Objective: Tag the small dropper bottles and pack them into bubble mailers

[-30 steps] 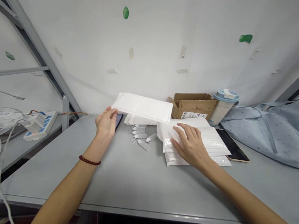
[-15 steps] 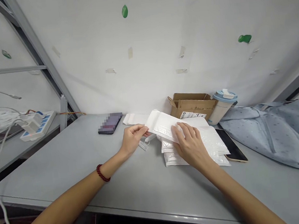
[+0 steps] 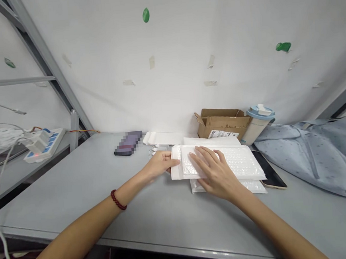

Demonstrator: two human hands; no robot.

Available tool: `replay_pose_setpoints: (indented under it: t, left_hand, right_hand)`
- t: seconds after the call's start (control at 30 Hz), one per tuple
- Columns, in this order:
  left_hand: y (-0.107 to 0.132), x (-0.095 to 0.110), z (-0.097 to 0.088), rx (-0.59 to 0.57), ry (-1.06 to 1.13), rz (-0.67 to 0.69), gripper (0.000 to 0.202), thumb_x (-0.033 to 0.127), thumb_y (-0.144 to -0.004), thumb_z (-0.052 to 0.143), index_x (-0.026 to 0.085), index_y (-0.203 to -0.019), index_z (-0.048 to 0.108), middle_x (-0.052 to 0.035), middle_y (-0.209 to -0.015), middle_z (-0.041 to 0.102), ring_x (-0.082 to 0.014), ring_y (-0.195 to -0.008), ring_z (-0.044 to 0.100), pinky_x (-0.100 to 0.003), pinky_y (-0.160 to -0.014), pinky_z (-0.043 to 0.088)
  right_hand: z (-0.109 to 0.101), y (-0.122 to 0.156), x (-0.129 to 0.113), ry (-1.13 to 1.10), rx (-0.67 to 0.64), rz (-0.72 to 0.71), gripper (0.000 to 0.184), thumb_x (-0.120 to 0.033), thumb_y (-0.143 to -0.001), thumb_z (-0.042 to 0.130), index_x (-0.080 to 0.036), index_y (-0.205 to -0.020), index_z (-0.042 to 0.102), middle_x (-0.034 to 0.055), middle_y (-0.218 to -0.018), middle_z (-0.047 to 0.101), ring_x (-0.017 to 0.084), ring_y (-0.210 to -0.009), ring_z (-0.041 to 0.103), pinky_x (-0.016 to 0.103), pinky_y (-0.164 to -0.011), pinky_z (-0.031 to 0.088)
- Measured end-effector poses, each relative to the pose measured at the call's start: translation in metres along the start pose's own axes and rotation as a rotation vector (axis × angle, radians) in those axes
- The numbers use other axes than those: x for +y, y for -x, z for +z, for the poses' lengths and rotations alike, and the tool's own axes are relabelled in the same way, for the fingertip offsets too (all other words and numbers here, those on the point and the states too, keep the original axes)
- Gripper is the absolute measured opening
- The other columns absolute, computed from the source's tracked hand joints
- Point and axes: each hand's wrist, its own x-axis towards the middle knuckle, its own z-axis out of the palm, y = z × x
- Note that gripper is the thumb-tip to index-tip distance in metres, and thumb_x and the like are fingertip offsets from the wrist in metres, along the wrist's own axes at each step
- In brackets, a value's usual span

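My left hand (image 3: 159,164) pinches the flap end of a white bubble mailer (image 3: 187,173) between thumb and fingers. My right hand (image 3: 218,175) lies on top of that mailer with its fingers stretched out and a little apart. More mailers lie stacked underneath, and the edge of a lower mailer (image 3: 197,186) sticks out toward me. Just behind my left hand are small white pieces (image 3: 155,149), partly covered and too small to name. Another flat white mailer (image 3: 164,138) lies near the wall.
An open cardboard box (image 3: 226,123) and a lidded cup (image 3: 258,126) stand against the wall. A dark tablet-like device (image 3: 270,171) and a light blue cloth bag (image 3: 307,159) lie right. At left are a phone (image 3: 129,143) and a power strip (image 3: 55,138) with cables.
The mailer has come down from a tilted position onto the stack, its flap end moving toward me. Both hands moved with it, and the small white pieces behind my left hand show differently.
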Motion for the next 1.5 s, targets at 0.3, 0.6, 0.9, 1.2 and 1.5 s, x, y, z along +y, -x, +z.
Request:
replay_pose_setpoints:
  t: [0.3, 0.6, 0.9, 1.2, 1.5]
  left_hand:
    - [0.011, -0.001, 0.011, -0.209, -0.182, 0.088, 0.022, 0.037, -0.072, 0.065, 0.015, -0.071, 0.063, -0.0006, -0.059, 0.062, -0.0123, -0.048, 0.055, -0.023, -0.045, 0.043]
    - [0.003, 0.009, -0.013, -0.028, -0.433, 0.14, 0.029, 0.038, -0.08, 0.051, 0.016, -0.061, 0.056, -0.0024, -0.058, 0.062, -0.0133, -0.049, 0.057, -0.024, -0.049, 0.044]
    - [0.006, -0.003, -0.029, -0.219, -1.227, 0.339, 0.037, 0.006, -0.069, 0.045, 0.017, -0.101, 0.062, -0.0085, -0.104, 0.061, -0.0222, -0.092, 0.057, -0.03, -0.076, 0.043]
    - [0.008, 0.009, -0.032, -0.166, -1.147, 0.369, 0.042, 0.017, -0.073, 0.048, 0.024, -0.115, 0.054, -0.0042, -0.097, 0.062, -0.0186, -0.078, 0.057, -0.027, -0.065, 0.041]
    - [0.012, 0.023, -0.037, -0.034, -0.7, 0.289, 0.046, 0.022, -0.073, 0.054, 0.024, -0.118, 0.05, 0.0055, -0.057, 0.051, -0.0116, -0.05, 0.049, -0.022, -0.05, 0.038]
  right_hand:
    - [-0.011, -0.001, -0.003, -0.198, -0.1, -0.028, 0.083, -0.037, -0.063, 0.059, -0.013, -0.137, 0.027, 0.0214, -0.136, 0.035, 0.036, -0.124, 0.029, 0.055, -0.096, 0.023]
    - [-0.003, -0.002, 0.0, -0.121, 0.122, 0.07, 0.052, -0.025, -0.075, 0.055, -0.016, -0.124, 0.041, 0.0167, -0.115, 0.048, 0.03, -0.105, 0.044, 0.049, -0.091, 0.03]
    - [-0.001, -0.003, 0.004, -0.169, 0.14, 0.155, 0.054, -0.028, -0.076, 0.053, -0.015, -0.126, 0.037, 0.0161, -0.115, 0.048, 0.03, -0.103, 0.044, 0.042, -0.082, 0.036]
    - [0.001, -0.002, 0.004, -0.19, 0.062, 0.197, 0.057, -0.034, -0.076, 0.054, -0.016, -0.127, 0.036, 0.0152, -0.114, 0.051, 0.031, -0.101, 0.043, 0.041, -0.081, 0.035]
    - [0.002, -0.002, 0.003, -0.175, 0.046, 0.203, 0.055, -0.033, -0.076, 0.054, -0.015, -0.125, 0.037, 0.0149, -0.114, 0.051, 0.03, -0.101, 0.044, 0.04, -0.082, 0.035]
